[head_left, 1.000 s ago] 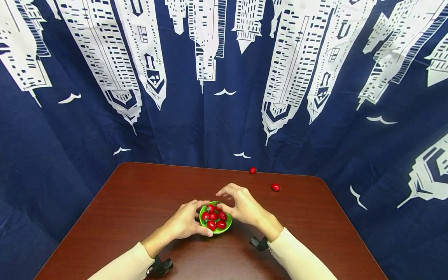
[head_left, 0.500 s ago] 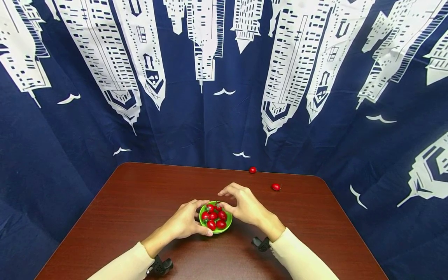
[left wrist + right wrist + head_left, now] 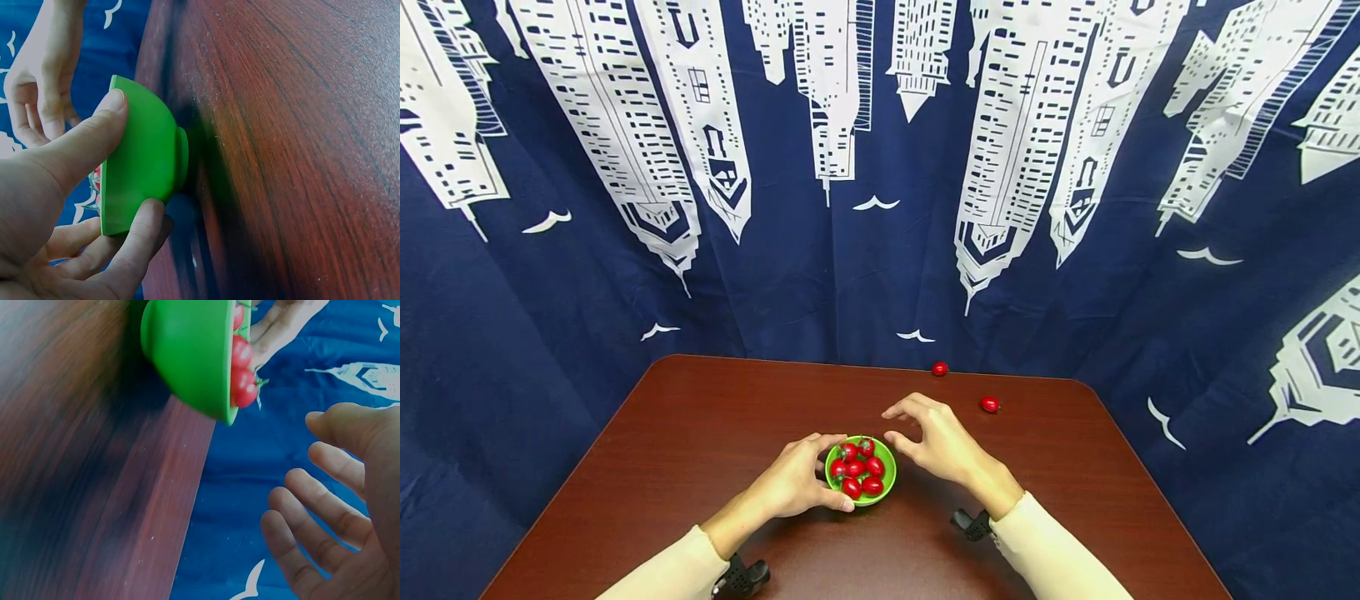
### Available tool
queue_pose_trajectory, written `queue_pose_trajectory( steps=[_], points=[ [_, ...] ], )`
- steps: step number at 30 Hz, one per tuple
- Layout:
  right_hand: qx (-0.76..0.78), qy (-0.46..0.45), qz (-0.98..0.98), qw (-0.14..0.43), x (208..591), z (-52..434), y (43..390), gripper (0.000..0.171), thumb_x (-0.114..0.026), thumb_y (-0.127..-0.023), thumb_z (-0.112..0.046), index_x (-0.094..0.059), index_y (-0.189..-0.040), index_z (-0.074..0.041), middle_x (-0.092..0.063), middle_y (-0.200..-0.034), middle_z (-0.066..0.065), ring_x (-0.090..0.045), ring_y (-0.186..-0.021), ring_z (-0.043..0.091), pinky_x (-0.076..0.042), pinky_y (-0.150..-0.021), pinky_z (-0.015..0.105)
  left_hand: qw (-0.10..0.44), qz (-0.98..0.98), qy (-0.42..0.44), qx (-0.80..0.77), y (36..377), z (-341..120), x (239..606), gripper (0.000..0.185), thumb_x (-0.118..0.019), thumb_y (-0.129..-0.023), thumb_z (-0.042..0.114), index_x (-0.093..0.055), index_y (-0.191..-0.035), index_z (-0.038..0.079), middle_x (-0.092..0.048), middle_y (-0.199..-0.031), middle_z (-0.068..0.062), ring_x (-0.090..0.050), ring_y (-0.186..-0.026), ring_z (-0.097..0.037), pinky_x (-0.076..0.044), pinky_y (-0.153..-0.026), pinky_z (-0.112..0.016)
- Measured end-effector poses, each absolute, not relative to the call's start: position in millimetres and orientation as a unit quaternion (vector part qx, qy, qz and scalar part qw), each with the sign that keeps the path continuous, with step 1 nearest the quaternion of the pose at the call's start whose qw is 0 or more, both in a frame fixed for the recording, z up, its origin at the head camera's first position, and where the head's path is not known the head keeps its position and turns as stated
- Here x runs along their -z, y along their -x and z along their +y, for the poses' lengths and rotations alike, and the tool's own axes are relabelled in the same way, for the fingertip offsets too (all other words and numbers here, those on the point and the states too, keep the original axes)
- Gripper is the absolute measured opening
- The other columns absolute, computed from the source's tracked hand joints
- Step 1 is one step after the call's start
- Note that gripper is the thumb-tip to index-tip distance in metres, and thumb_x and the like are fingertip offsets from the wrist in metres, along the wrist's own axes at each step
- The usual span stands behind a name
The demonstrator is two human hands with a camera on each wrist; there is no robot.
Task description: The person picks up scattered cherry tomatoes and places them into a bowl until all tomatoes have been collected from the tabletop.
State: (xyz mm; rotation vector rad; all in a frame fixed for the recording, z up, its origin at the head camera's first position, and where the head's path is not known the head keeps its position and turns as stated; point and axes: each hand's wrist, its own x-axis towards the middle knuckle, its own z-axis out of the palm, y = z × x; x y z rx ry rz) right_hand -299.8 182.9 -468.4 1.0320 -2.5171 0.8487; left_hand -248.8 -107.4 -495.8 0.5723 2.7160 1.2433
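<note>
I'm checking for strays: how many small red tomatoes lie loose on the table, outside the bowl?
2. One small red tomato sits at the brown wooden table's far edge; the other lies beyond the right hand. The rest are in the green bowl; none seem hidden.

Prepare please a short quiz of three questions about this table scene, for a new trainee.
1. True or false: the left hand grips the green bowl.
2. How many tomatoes lie loose on the table, outside the bowl?
3. The right hand is: A) holding a tomato, B) empty with fingers loosely spread beside the bowl, C) flat on the table.

Key: 1 true; 2 two, the far tomato and the near tomato; 3 B.
</note>
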Motion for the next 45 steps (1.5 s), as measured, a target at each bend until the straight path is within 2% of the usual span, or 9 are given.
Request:
queue_pose_trajectory(
  steps=[5,10,12,17,20,28,36,45],
  points=[
    [-0.286,-0.342,-0.881,0.157,472.0,193.7,307.1,0.03,-0.093,-0.099,-0.015,-0.083,-0.127,-0.014,-0.084,-0.124,0.003,-0.081,-0.111,0.023,-0.07,-0.101,0.047,0.044,0.892,-0.191,-0.407,249.1,-108.3,495.9,0.1,-0.113,-0.075,0.028,-0.067,-0.161,0.006,-0.074,-0.141,-0.02,-0.083,-0.111,-0.03,-0.071,-0.089,-0.045],
    [-0.28,-0.328,-0.886,0.171,477.8,205.1,312.5,0.031,-0.094,-0.098,-0.014,-0.083,-0.126,-0.014,-0.083,-0.125,0.004,-0.082,-0.112,0.03,-0.069,-0.1,0.051,0.037,0.896,-0.187,-0.401,248.9,-107.5,496.8,0.1,-0.113,-0.074,0.03,-0.067,-0.16,0.006,-0.073,-0.149,-0.024,-0.083,-0.11,-0.026,-0.069,-0.099,-0.052],
    [-0.281,-0.325,-0.887,0.17,479.5,209.2,313.9,0.031,-0.094,-0.098,-0.014,-0.083,-0.127,-0.013,-0.083,-0.125,0.005,-0.082,-0.113,0.034,-0.069,-0.1,0.054,0.033,0.896,-0.189,-0.399,248.6,-107.4,496.8,0.101,-0.114,-0.074,0.03,-0.067,-0.16,0.005,-0.073,-0.148,-0.023,-0.083,-0.109,-0.026,-0.069,-0.099,-0.052],
    [-0.283,-0.304,-0.893,0.174,482.2,218.7,316.9,0.031,-0.093,-0.098,-0.014,-0.083,-0.128,-0.013,-0.083,-0.127,0.005,-0.081,-0.115,0.036,-0.068,-0.102,0.055,0.035,0.892,-0.199,-0.404,247.9,-108.2,497.8,0.101,-0.113,-0.074,0.027,-0.066,-0.16,0.002,-0.075,-0.138,-0.016,-0.083,-0.108,-0.026,-0.068,-0.086,-0.035],
    [-0.273,-0.292,-0.897,0.186,483.6,224.1,319.2,0.033,-0.094,-0.098,-0.015,-0.083,-0.128,-0.014,-0.083,-0.128,0.004,-0.081,-0.117,0.036,-0.067,-0.103,0.054,0.038,0.89,-0.2,-0.408,247.9,-109.2,498.6,0.101,-0.113,-0.075,0.027,-0.066,-0.161,0.003,-0.075,-0.138,-0.016,-0.082,-0.108,-0.026,-0.067,-0.083,-0.031],
    [-0.255,-0.252,-0.915,0.188,488.5,240.1,324.8,0.037,-0.095,-0.097,-0.018,-0.083,-0.132,-0.014,-0.08,-0.133,0.005,-0.077,-0.128,0.032,-0.064,-0.109,0.059,0.041,0.895,-0.191,-0.401,247.2,-109.4,497.6,0.101,-0.114,-0.075,0.029,-0.066,-0.16,0.005,-0.074,-0.139,-0.016,-0.082,-0.109,-0.025,-0.068,-0.088,-0.038],
    [-0.245,-0.214,-0.929,0.175,492.4,263.3,332.9,0.042,-0.094,-0.097,-0.02,-0.082,-0.136,-0.014,-0.078,-0.141,0.009,-0.072,-0.136,0.041,-0.059,-0.113,0.066,0.04,0.895,-0.191,-0.401,245.9,-109.2,496.5,0.1,-0.113,-0.075,0.028,-0.066,-0.161,0.006,-0.075,-0.137,-0.014,-0.082,-0.109,-0.025,-0.069,-0.089,-0.039],
    [-0.247,-0.168,-0.942,0.155,502.6,294.6,341.9,0.052,-0.095,-0.097,-0.023,-0.079,-0.144,-0.008,-0.072,-0.146,0.018,-0.067,-0.135,0.046,-0.057,-0.114,0.066,0.038,0.896,-0.19,-0.4,245.1,-108.3,495.9,0.1,-0.113,-0.075,0.028,-0.066,-0.16,0.005,-0.075,-0.137,-0.015,-0.082,-0.109,-0.026,-0.069,-0.089,-0.039]
  ],
)
